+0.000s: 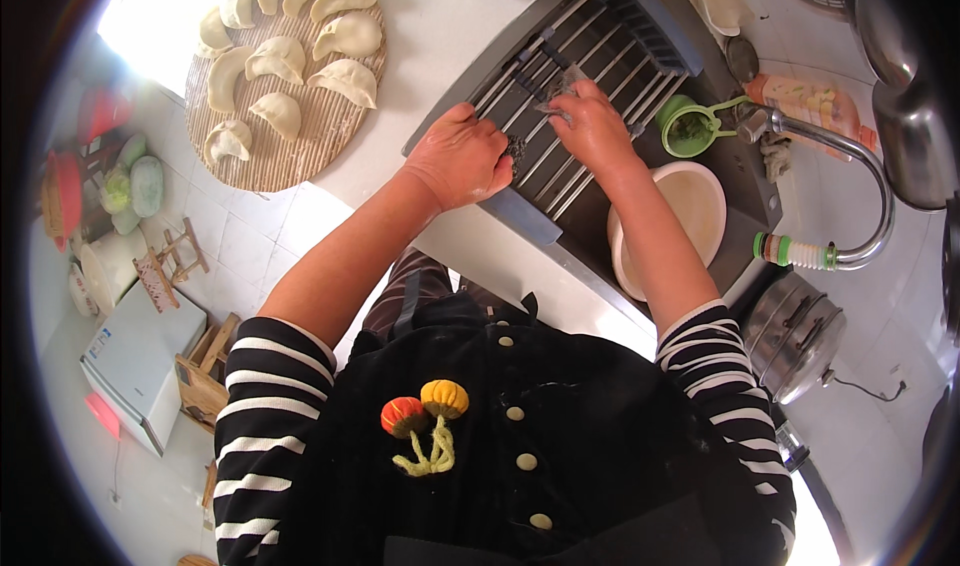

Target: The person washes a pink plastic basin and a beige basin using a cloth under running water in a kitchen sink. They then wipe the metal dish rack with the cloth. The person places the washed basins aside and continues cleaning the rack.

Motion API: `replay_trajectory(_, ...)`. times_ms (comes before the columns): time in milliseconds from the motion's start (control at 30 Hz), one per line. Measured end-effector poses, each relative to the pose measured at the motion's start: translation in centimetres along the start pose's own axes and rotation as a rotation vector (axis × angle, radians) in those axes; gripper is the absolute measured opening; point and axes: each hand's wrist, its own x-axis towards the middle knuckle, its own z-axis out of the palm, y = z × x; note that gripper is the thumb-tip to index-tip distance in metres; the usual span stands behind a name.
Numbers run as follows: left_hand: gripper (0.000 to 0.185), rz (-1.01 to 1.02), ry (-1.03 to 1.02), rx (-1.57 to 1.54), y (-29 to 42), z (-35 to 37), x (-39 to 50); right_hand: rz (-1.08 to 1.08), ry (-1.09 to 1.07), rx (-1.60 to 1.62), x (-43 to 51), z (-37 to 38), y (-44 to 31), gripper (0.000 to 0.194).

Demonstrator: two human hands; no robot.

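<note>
My left hand (463, 162) is closed around a dark, mesh-like scouring pad (515, 152), part of which shows beside the fingers, near the left edge of the sink. To its right, my right hand (589, 127) pinches a crumpled greyish piece of mesh or thin plastic (561, 93) above the metal dish rack (551, 179). That rack lies across the dark sink (442, 112). Under my right forearm, a pale round basin (694, 206) sits in the sink. What the palms cover is hidden.
Uncooked dumplings (276, 59) lie on a round woven straw mat (322, 134) at the upper left. A green strainer cup (686, 127), a curved faucet (874, 168), a peach-coloured bottle (814, 108) and a stacked metal steamer (795, 333) stand on the right.
</note>
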Motion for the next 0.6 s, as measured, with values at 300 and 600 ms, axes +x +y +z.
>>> replay_trajectory(300,0.024,-0.019,-0.04,0.005,0.0,-0.2,0.0,0.037,0.102,0.092,0.4,1.1,-0.2,0.02)
replay_trajectory(600,0.023,-0.025,-0.027,-0.033,0.0,-0.1,0.0,0.145,0.162,0.085,0.4,1.9,-0.5,0.017)
